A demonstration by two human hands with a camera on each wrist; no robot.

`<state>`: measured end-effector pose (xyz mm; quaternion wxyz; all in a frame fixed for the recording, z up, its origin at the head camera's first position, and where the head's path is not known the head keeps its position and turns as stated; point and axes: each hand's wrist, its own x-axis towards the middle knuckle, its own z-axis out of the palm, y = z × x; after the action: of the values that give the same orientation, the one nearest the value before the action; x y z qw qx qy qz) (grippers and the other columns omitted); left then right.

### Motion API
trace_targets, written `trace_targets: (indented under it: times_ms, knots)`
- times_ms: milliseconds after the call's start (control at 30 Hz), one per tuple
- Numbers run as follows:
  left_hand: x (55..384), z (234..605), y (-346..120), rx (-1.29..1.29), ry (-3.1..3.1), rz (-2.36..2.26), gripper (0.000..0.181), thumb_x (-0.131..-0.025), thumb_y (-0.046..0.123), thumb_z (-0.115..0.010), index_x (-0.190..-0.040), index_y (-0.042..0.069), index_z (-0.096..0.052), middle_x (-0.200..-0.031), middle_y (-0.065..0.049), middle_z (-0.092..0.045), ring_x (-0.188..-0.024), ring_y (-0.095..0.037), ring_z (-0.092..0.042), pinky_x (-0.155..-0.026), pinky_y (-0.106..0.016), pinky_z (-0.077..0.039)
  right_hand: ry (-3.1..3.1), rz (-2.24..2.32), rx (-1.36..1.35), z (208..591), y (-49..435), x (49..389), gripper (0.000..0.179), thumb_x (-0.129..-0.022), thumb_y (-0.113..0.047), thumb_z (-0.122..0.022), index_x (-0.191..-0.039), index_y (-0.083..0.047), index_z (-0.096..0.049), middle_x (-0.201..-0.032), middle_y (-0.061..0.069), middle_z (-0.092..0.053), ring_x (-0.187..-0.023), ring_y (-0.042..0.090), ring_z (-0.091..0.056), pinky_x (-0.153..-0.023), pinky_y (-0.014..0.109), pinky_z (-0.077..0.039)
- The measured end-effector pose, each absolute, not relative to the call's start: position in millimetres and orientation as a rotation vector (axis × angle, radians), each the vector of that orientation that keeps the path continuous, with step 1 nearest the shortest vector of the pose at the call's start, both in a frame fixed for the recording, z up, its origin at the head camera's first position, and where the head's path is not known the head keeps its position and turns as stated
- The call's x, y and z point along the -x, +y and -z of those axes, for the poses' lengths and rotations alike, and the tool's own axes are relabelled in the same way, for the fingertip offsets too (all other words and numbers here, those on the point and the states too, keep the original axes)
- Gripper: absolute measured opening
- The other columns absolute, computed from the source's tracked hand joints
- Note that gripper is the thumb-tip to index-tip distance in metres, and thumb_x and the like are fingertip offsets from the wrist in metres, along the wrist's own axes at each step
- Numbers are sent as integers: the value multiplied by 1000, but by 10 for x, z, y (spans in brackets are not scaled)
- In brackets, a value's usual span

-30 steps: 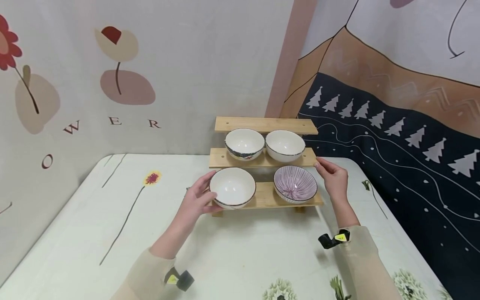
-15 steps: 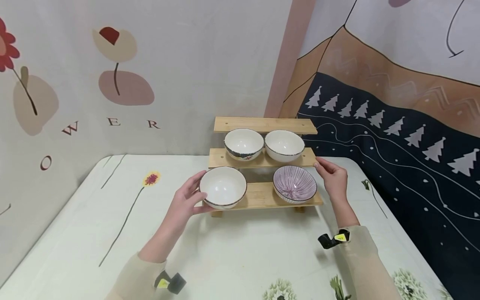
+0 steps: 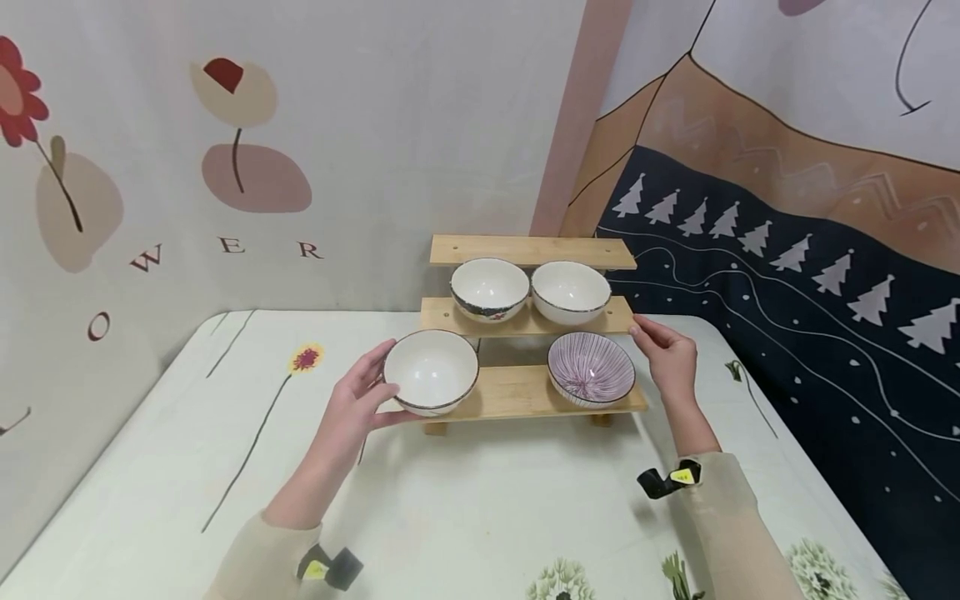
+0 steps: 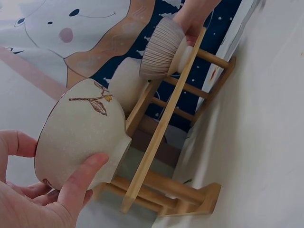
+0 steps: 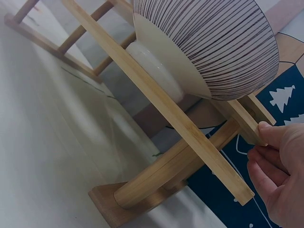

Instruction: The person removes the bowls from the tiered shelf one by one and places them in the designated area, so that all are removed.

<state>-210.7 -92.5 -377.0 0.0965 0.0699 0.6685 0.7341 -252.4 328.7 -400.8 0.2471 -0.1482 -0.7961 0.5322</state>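
Note:
My left hand (image 3: pixel 352 402) holds a white bowl (image 3: pixel 431 372) by its left side, thumb inside the near rim and fingers beneath and behind. In the left wrist view this bowl (image 4: pixel 78 135) shows a brown twig print, and its foot appears apart from the lowest board (image 4: pixel 161 123). It overhangs the left end of the three-tier wooden rack (image 3: pixel 517 392). My right hand (image 3: pixel 670 360) pinches the right end of the middle board (image 3: pixel 621 315). Near it, on the lowest board, sits a purple-striped bowl (image 3: pixel 591 369).
Two white bowls, one left (image 3: pixel 490 289) and one right (image 3: pixel 571 292), stand side by side on the middle board. Behind them is the bare top board (image 3: pixel 532 250). A flower-printed cloth (image 3: pixel 480 508) covers the table, and printed curtains (image 3: pixel 390 150) hang behind.
My left hand has carried the white bowl leftward, from the left part of the lowest board to past its end. The right hand stays on the middle board.

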Motion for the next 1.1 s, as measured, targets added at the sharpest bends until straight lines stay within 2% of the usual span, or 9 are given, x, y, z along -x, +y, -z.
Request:
trace_targets:
  times_ms: [267, 733, 1100]
  knots:
    - [2102, 3754, -1011, -179, 2011, -2184, 62, -99, 1, -45, -157, 13, -28, -166, -4, -23, -143, -33, -37, -80, -29, -65, -2176, -1474, 409, 4008, 3286, 2520, 39, -95, -24, -68, -130, -6, -66, -133, 14, -65, -83, -19, -58, -81, 1, -52]
    - [2138, 3719, -1162, -163, 1999, -2246, 62, -99, 1, -43, -158, 12, -24, -167, 0, -22, -142, -30, -35, -80, -27, -64, -2175, -1450, 399, 4023, 3293, 2523, 38, -95, -23, -68, -129, -5, -66, -132, 16, -65, -82, -20, -57, -79, 0, -52]
    - [2213, 3700, -1292, -121, 1970, -2325, 63, -100, 0, -41, -158, 15, -25, -168, -2, -19, -146, -29, -31, -80, -28, -65, -2175, -1464, 413, 4013, 3287, 2527, 39, -96, -24, -68, -130, -6, -66, -133, 15, -65, -82, -19, -57, -80, 1, -52]
